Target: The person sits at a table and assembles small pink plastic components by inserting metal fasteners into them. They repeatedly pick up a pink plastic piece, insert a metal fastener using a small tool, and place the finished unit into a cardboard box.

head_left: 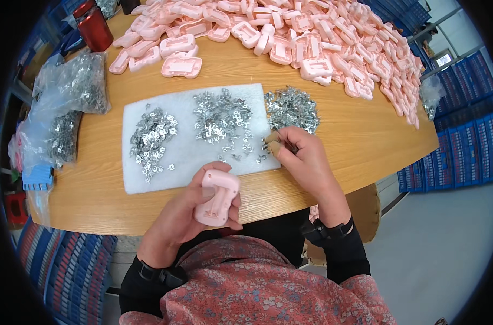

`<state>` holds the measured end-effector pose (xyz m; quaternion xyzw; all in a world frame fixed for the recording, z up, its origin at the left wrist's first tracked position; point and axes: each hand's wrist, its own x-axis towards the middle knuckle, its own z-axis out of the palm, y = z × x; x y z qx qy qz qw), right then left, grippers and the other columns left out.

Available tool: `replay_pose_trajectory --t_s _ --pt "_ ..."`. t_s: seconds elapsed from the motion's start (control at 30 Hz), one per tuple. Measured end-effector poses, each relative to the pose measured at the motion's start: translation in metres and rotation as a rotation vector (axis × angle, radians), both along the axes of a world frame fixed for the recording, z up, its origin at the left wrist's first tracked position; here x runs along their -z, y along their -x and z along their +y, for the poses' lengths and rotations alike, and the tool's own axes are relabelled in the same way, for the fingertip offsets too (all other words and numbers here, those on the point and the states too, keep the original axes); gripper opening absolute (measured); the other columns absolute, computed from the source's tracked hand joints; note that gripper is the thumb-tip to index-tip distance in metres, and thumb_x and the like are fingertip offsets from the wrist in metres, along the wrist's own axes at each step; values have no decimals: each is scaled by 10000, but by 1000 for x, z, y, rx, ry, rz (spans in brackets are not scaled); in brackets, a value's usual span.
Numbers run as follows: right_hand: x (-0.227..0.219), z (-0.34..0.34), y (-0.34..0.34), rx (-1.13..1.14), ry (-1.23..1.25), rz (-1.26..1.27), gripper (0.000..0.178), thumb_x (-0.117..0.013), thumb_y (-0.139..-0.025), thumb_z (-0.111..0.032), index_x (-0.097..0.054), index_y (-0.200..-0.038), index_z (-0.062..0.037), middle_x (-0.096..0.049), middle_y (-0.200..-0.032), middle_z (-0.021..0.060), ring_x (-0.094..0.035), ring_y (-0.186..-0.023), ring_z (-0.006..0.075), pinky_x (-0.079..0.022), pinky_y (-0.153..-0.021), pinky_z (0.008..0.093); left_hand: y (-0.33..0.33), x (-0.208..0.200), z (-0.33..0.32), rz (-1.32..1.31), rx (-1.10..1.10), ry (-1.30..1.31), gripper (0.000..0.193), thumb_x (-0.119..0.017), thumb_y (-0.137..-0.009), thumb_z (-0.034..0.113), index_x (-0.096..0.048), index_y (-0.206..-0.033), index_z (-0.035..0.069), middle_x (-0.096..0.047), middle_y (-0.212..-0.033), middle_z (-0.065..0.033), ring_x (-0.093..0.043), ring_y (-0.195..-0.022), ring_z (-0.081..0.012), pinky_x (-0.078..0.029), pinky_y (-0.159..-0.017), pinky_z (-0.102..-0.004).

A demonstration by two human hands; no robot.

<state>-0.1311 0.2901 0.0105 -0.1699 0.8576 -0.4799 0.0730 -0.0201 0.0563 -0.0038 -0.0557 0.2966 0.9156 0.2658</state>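
Note:
My left hand [184,214] is wrapped round a pink plastic housing [218,198], its hollow battery compartment facing up, near the table's front edge. My right hand [300,154] has thumb and forefinger, both with tan finger covers, pinched together at the right edge of a white foam pad [184,97]. Whatever lies in that pinch is too small to make out. On the pad rest two heaps of small silvery metal clips, a left heap [152,138] and a middle heap [222,116]. Right of the pad, a third heap of metal pieces [292,108] lies on the wood.
A large pile of pink housings [311,43] covers the table's far side. Clear plastic bags of metal pieces [76,97] lie at the left, near a red canister [93,27] and a blue block [38,177]. Stacked blue trays [457,146] stand beyond the wooden table [365,146].

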Motion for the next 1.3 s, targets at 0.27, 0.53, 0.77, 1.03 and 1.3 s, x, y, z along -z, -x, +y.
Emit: replay_pose_trajectory --t_s 0.27,0.53,0.77,1.03,1.3 --pt "-27 -14 -26 -316 -15 265 171 -679 -755 -9 -630 -918 -18 -589 -790 94 -590 -651 204 -474 -580 315 20 -13 12 -45 -186 223 490 -652 -913 89 -453 -1359 50 -617 -954 -76 -657 -806 -170 -579 -725 -356" --pt "-27 -18 -36 -247 21 263 192 -679 -777 2 -627 -960 -27 -587 -802 81 -594 -675 176 -481 -600 292 24 -9 19 -11 -183 213 504 -659 -882 39 -469 -1349 60 -612 -956 -53 -652 -775 -146 -560 -693 -321" --pt "0 -23 -57 -4 462 -269 137 -645 -871 -19 -620 -1000 18 -546 -827 -39 -481 -734 37 -408 -664 200 25 -8 34 -17 -250 258 503 -647 -873 14 -473 -1341 71 -610 -957 -58 -647 -760 -163 -549 -688 -317" --pt "2 -23 -57 -30 527 -412 140 -647 -939 -89 -624 -1040 6 -574 -866 -51 -491 -783 15 -416 -704 184 22 -5 36 52 -297 315 497 -634 -888 12 -455 -1351 40 -604 -995 -57 -647 -796 -139 -545 -708 -269" --pt "0 -24 -55 14 620 -539 102 -628 -946 -78 -623 -1016 -4 -588 -845 -52 -520 -745 19 -427 -703 184 18 -4 35 120 -258 388 490 -622 -905 31 -450 -1364 45 -603 -1003 -51 -645 -818 -135 -562 -719 -283"
